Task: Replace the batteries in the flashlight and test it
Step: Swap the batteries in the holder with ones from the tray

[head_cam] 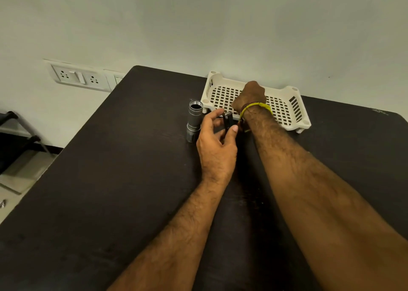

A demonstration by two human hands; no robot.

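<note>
A silver flashlight body (194, 120) stands on the dark table (110, 180) with its open end up, just left of my left hand (217, 149). That hand grips a black battery holder (227, 120) between thumb and fingers, held upright. My right hand (251, 95) reaches into the white perforated basket (287, 111), knuckles toward me and fingers curled down. Whether it holds anything is hidden. A yellow thread band circles the right wrist.
The basket sits against the wall at the table's far edge. Wall sockets (79, 78) are mounted at the left of the table. A dark metal frame (19, 133) stands on the floor at the far left.
</note>
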